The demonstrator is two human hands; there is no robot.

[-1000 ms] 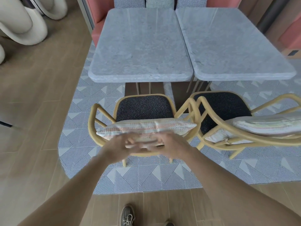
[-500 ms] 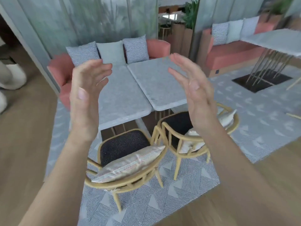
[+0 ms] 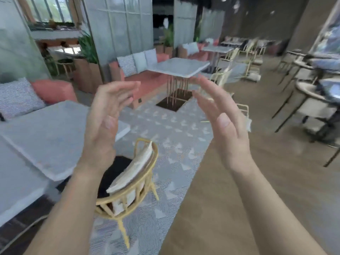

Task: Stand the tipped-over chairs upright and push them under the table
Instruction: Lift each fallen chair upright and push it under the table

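Note:
My left hand [image 3: 108, 122] and my right hand [image 3: 224, 124] are raised in front of me, palms facing each other, fingers straight, holding nothing. Below them an upright rattan chair [image 3: 132, 183] with a dark seat and a striped cushion stands at the edge of a grey marble table [image 3: 42, 137] on the left. Farther off, beyond a second marble table [image 3: 178, 68], a yellow chair [image 3: 220, 80] looks tipped over on the patterned rug, partly hidden behind my right hand. Another yellow chair [image 3: 250, 65] lies tilted farther back.
A coral bench with striped pillows [image 3: 139, 70] runs along the back wall. Dark-framed chairs and tables [image 3: 312, 100] stand on the wooden floor at the right. The patterned rug [image 3: 171, 140] lies between the two marble tables. The view is blurred.
My hands left the chair's back cushion and rose, open, in front of me. The view swung up and to the right, from the two upright chairs toward the second table.

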